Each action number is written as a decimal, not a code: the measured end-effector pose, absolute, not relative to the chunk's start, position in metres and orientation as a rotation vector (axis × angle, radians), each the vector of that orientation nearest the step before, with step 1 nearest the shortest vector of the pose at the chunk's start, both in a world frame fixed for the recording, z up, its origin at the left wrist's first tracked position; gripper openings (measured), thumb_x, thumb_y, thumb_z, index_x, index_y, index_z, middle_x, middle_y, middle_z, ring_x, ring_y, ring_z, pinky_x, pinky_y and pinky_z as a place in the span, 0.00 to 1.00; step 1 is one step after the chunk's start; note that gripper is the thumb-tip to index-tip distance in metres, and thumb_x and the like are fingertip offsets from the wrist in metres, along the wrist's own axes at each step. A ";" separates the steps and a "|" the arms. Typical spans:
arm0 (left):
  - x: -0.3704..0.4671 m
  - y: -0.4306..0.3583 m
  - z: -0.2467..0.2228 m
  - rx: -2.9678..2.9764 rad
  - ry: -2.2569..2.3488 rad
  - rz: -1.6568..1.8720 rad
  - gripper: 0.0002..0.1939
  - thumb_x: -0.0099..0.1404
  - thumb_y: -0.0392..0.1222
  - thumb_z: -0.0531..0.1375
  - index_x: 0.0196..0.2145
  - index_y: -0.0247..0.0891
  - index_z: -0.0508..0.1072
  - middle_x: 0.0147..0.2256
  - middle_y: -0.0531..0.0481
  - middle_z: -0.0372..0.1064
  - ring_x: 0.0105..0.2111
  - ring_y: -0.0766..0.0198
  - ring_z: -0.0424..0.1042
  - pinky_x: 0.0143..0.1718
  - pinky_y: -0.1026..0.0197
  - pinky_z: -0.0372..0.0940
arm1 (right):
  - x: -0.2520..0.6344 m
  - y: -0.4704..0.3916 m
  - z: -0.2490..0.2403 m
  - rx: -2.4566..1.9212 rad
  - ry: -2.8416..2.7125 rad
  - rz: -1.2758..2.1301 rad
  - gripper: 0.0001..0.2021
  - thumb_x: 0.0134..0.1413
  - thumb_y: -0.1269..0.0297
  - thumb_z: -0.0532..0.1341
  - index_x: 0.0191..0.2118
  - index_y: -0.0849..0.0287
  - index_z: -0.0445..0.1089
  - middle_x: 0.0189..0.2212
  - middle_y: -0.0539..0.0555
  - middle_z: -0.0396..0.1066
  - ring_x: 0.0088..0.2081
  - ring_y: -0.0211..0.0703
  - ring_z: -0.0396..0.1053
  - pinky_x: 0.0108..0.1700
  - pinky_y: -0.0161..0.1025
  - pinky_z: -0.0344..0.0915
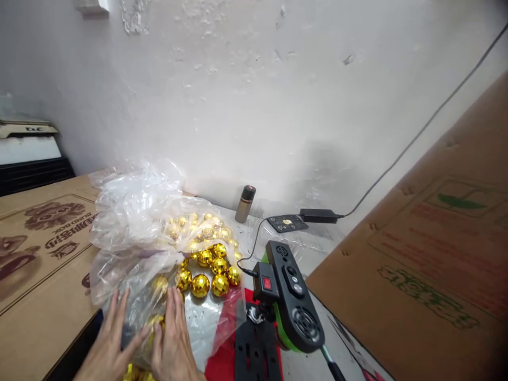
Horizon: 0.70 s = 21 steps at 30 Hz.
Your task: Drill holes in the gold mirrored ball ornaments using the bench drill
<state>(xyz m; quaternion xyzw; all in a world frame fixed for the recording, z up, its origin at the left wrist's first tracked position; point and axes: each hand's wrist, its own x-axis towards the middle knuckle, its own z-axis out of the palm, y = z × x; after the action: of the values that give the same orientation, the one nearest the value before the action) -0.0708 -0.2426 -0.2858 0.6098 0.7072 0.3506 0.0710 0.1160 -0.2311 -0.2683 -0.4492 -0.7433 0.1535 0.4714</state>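
Observation:
A clear plastic bag point(135, 211) lies in front of me, with shiny gold mirror-faceted balls point(200, 286) showing through it and at its opening. My left hand point(113, 338) is open, its fingers stretched out over the film on the near left. Beside it my right hand point(173, 336) also has its fingers extended, and its side rests against the bag. Between the two hands, gold balls show blurred through the plastic. A few more gold balls peek out below my hands at the bottom edge.
A black and green device with a red switch point(267, 283) stands right of the bag on a black slotted plate point(257, 346). Behind it are a small bottle point(245, 203) and a power adapter point(319, 215). Cardboard boxes flank both sides, including a large right box point(436, 254).

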 end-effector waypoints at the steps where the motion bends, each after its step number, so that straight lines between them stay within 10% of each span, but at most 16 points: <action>1: -0.061 -0.258 -0.305 1.787 2.044 0.988 0.47 0.67 0.62 0.59 0.77 0.53 0.47 0.73 0.44 0.56 0.72 0.39 0.56 0.64 0.32 0.68 | 0.120 -0.246 -0.278 -1.123 -1.850 0.393 0.48 0.57 0.81 0.56 0.79 0.51 0.38 0.74 0.61 0.56 0.72 0.59 0.60 0.65 0.57 0.71; 10: -0.020 -0.251 -0.324 1.809 1.999 0.962 0.29 0.75 0.53 0.46 0.68 0.46 0.69 0.68 0.39 0.67 0.71 0.44 0.61 0.71 0.33 0.56 | 0.157 -0.301 -0.315 -1.276 -1.838 0.373 0.52 0.52 0.81 0.57 0.79 0.46 0.36 0.72 0.57 0.59 0.68 0.63 0.67 0.61 0.58 0.76; 21: 0.003 -0.212 -0.297 1.726 2.260 1.025 0.30 0.77 0.53 0.41 0.67 0.39 0.67 0.65 0.33 0.69 0.70 0.44 0.62 0.72 0.32 0.48 | 0.144 -0.304 -0.340 -1.149 -1.965 0.326 0.51 0.48 0.79 0.60 0.78 0.49 0.47 0.71 0.60 0.63 0.65 0.65 0.70 0.58 0.57 0.78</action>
<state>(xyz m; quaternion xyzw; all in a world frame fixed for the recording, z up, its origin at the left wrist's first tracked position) 0.0027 -0.2121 -0.2972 0.5699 0.7465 0.3384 0.0593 0.1440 -0.3044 -0.3398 -0.4560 -0.7798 0.1294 0.4088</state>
